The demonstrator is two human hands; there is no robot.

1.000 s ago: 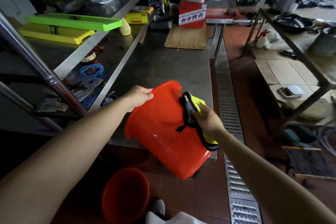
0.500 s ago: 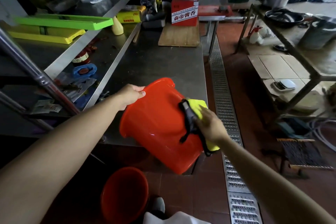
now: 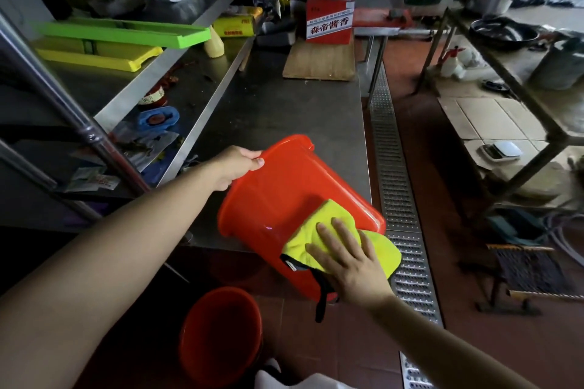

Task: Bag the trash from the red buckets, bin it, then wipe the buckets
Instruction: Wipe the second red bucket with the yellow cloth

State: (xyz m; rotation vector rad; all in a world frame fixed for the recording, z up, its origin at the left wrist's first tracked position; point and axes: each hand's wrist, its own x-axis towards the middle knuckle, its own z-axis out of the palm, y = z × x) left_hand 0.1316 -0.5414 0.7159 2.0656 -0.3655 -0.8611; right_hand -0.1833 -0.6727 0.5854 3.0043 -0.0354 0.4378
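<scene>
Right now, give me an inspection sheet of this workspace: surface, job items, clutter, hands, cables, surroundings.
Surface: steel worktable, bare metal near its front edge.
Job's things: tilted red bucket over the table's front edge; yellow cloth pressed on its side; second red bucket on the floor below.
Clutter: wooden cutting board with red carton at the far end; green tray and yellow tray on the shelf.
Hands: left hand has a grip on the bucket rim; right hand lies flat on the cloth.
Cables: hose-like coils at the right edge, unclear.
Surroundings: floor drain grate, broom, scale.
</scene>
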